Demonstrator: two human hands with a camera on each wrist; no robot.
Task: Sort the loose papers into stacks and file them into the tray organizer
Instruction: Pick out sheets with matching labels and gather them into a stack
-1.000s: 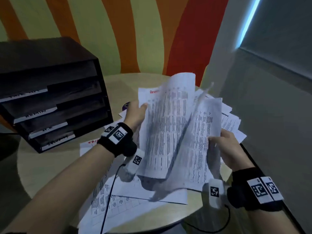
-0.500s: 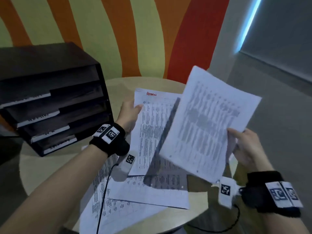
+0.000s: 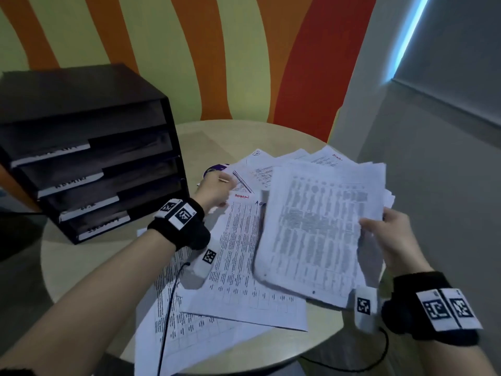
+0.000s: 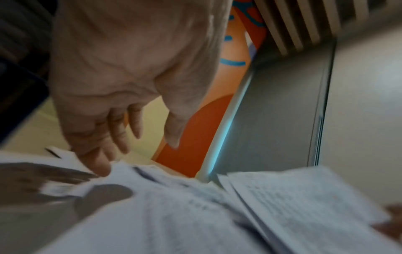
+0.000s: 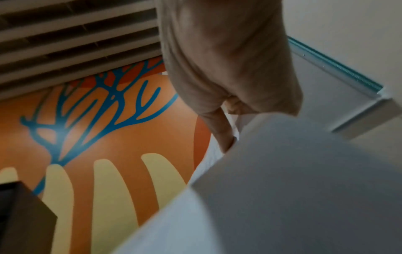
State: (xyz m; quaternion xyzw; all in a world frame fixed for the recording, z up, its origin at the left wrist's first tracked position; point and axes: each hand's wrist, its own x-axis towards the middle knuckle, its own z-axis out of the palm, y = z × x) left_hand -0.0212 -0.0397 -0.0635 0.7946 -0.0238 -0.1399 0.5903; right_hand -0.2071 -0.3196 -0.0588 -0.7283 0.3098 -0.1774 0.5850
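The room was dim, lit coolly by a blue-white light strip [image 3: 406,36] at upper right. Papers [image 3: 320,234] cast soft shadows. The head view bent at its edges; both wrist views were smeared with motion blur, the fingers [image 4: 95,154] soft.

White papers [image 3: 320,229] w/ grey-black print, red labels by left fingers [image 3: 230,183]; black organizer [image 3: 89,150], white strips; beige table [image 3: 89,264]; orange/yellow/red striped wall [image 3: 189,50].

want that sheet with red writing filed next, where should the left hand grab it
Judging by its pose, take the sheet with red writing by its far left corner, coming from the left: the left hand is nearest, and the held stack overlaps its right side.
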